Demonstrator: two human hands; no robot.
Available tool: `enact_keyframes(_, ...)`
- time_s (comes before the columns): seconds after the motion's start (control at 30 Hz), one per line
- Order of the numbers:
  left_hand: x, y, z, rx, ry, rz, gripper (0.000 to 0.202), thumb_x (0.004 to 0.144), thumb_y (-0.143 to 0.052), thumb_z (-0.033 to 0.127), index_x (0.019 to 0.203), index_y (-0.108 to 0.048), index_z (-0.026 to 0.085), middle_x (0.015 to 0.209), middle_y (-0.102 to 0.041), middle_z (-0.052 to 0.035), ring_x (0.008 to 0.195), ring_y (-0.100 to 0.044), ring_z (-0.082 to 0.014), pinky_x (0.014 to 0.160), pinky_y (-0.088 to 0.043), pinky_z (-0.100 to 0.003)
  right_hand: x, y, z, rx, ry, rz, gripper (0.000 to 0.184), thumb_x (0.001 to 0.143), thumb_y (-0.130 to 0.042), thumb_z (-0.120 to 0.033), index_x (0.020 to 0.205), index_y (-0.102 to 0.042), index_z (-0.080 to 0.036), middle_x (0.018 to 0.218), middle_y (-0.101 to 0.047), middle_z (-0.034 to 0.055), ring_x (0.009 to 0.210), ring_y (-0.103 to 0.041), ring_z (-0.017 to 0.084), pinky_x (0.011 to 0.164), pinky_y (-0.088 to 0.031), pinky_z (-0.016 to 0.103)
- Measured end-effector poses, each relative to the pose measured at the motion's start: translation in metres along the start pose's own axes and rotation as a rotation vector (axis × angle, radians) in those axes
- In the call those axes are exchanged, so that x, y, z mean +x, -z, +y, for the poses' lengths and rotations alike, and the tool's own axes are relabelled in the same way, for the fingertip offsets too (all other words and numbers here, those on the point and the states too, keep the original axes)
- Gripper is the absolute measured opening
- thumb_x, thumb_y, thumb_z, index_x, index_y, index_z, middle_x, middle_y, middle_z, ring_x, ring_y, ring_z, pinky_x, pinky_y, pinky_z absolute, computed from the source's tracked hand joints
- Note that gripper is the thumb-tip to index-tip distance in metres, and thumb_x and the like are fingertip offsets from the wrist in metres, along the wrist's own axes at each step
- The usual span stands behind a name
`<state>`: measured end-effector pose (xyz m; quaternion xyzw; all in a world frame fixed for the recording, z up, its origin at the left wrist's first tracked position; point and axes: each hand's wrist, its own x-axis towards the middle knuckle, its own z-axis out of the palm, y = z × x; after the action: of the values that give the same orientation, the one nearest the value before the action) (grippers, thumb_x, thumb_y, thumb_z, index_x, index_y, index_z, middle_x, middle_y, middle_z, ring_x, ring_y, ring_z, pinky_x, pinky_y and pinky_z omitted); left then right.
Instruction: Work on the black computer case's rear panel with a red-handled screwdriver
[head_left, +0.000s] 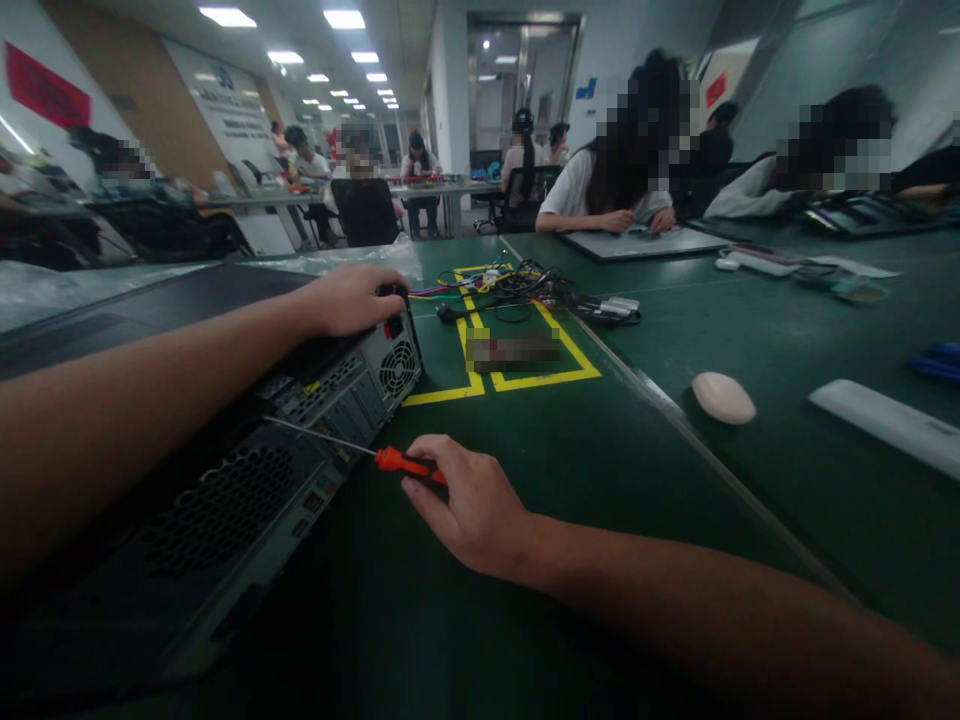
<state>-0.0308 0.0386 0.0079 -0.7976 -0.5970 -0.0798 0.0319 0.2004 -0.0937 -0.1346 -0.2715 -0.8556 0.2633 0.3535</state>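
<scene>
one view, worn on the head, faces forward and down, close above the black-and-grey metal computer case (244, 515) and broad flat green tabletop (600, 460), reaching back to rectangular white ceiling lights (344, 19).

I have my left forearm (161, 365) stretched in from the left, left hand (356, 298) palm-down and bent over — my right forearm (675, 570) angles in from lower right, right hand (476, 505) curled tight

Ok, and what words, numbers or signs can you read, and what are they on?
Nothing is readable.
Blue logo and lettering on the pale wall panel: too blurred.
Red wall banner: too blurred.
Blue wall marking: too small.
Yellow patch on the grey back of the black metal computer case: too small.
</scene>
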Motion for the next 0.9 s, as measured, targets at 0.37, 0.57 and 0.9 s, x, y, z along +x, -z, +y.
enact_keyframes(0.37, -0.0005, 0.0011, 0.0006, 0.004, 0.004, -0.002, 0.059, 0.083, -0.045, 0.051, 0.129, -0.071, 0.024, 0.126, -0.073, -0.0115, 0.114, -0.066, -0.0325, 0.103, -0.048, -0.045, 0.0003, 0.0012, -0.0006, 0.015, 0.016, 0.030, 0.025, 0.103, -0.054, -0.036, 0.123, -0.059, -0.022, 0.104, -0.071, 0.0057, 0.083, -0.066, 0.020, 0.076, -0.051, 0.035)
enact_keyframes(0.57, 0.0000, 0.0000, 0.0000, 0.018, 0.024, -0.003, 0.059, 0.084, -0.043, 0.052, 0.129, -0.071, 0.025, 0.125, -0.074, -0.0085, 0.114, -0.066, -0.0303, 0.101, -0.048, -0.040, 0.0010, 0.0047, -0.0030, 0.039, 0.033, 0.070, 0.025, 0.105, -0.052, -0.035, 0.122, -0.062, -0.020, 0.101, -0.069, 0.0056, 0.083, -0.064, 0.019, 0.075, -0.050, 0.033)
enact_keyframes(0.9, 0.0001, 0.0003, -0.0002, 0.006, 0.007, -0.003, 0.059, 0.082, -0.045, 0.051, 0.129, -0.071, 0.025, 0.123, -0.074, -0.0098, 0.112, -0.066, -0.0314, 0.101, -0.048, -0.043, -0.0009, 0.0018, -0.0031, 0.097, 0.008, 0.005, 0.030, 0.102, -0.057, -0.037, 0.128, -0.054, -0.023, 0.110, -0.072, 0.0067, 0.093, -0.070, 0.022, 0.081, -0.056, 0.037)
